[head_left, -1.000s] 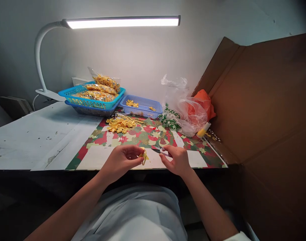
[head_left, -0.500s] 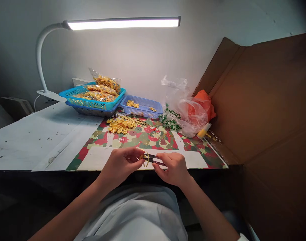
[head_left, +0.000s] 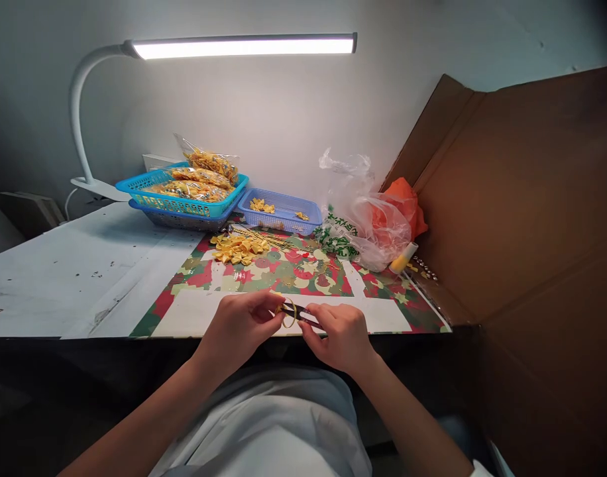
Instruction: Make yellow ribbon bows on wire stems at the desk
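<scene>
Near the table's front edge, my left hand (head_left: 244,322) pinches a small yellow piece with a thin yellow loop (head_left: 295,313) hanging from it. My right hand (head_left: 344,332) is closed on dark tweezers (head_left: 308,317), whose tips reach the yellow piece at my left fingertips. The tips themselves are partly hidden by the loop and fingers. Beyond my hands, a pile of yellow bows (head_left: 240,248) lies on the patterned sheet (head_left: 283,281), beside several thin yellow-and-dark strands (head_left: 268,238).
Behind the pile are a turquoise basket (head_left: 184,205) of bagged yellow pieces and a blue basket (head_left: 283,222). Clear plastic bags (head_left: 353,225), an orange bag (head_left: 403,209) and a yellow-white tube (head_left: 403,258) lie at right, beside tall cardboard (head_left: 532,199). A lamp (head_left: 244,46) shines above.
The tweezers and my right hand have shifted very slightly left, and the tweezers are tilted a little differently. My left hand keeps its pinch.
</scene>
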